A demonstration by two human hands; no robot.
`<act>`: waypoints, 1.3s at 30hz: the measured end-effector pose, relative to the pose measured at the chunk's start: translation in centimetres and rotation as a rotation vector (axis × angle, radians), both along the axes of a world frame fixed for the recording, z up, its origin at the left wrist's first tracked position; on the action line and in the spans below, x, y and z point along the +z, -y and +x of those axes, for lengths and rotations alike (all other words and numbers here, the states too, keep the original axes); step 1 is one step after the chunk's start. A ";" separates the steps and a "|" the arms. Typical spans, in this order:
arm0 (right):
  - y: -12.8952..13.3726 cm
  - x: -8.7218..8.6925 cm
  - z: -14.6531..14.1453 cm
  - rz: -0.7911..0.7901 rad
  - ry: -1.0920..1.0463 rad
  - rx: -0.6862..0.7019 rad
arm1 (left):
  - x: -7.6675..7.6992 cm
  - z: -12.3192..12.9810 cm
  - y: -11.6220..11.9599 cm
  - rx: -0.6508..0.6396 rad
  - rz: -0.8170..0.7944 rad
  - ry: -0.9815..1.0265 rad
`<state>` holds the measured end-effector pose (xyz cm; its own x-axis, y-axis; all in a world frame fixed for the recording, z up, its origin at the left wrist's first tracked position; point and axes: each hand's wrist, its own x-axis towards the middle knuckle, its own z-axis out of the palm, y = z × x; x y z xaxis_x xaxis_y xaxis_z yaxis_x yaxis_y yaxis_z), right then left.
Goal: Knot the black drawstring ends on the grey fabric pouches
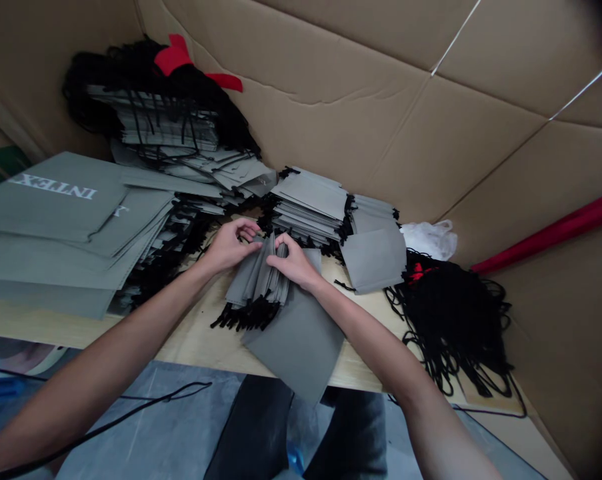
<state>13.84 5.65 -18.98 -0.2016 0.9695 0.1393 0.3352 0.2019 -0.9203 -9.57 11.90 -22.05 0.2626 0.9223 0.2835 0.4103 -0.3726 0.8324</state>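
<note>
In the head view, a bundle of small grey drawstring bags (251, 277) stands slightly fanned on the table, with black cord ends hanging toward me. My right hand (295, 263) pinches the top right of this bundle between thumb and fingers. At its upper left is my left hand (233, 243), fingers curved and apart from the thumb; the thumb tip is at the bundle's edge. Beneath my right forearm lies a larger flat grey bag (301, 333), its corner hanging over the table's front edge.
Large grey bags with white lettering (55, 193) are piled at left. Behind them rises a heap of corded bags (165, 127). A neat bag stack (311, 200) sits behind my hands. Black cords (455, 320) lie right, near a white plastic bag (431, 239). Cardboard walls (355, 87) enclose the table.
</note>
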 end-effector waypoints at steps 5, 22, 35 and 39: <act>0.0 0.2 -0.2 -0.076 -0.085 -0.012 | -1.3 -0.6 -0.9 0.034 -0.043 -0.096; -0.1 2.4 0.8 -0.390 -0.280 -0.054 | -0.9 -0.1 0.5 -0.133 -0.124 -0.288; -0.8 4.6 2.5 -0.359 -0.265 0.025 | -1.1 0.5 0.6 -0.027 -0.255 -0.149; -0.4 5.0 2.5 -0.325 -0.217 0.025 | -0.2 0.5 1.1 0.024 -0.269 -0.118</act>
<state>16.35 6.03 -13.98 -0.2255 0.9653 -0.1320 0.1241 -0.1060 -0.9866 -9.10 10.84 -22.23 0.2563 0.9666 -0.0035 0.5164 -0.1339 0.8458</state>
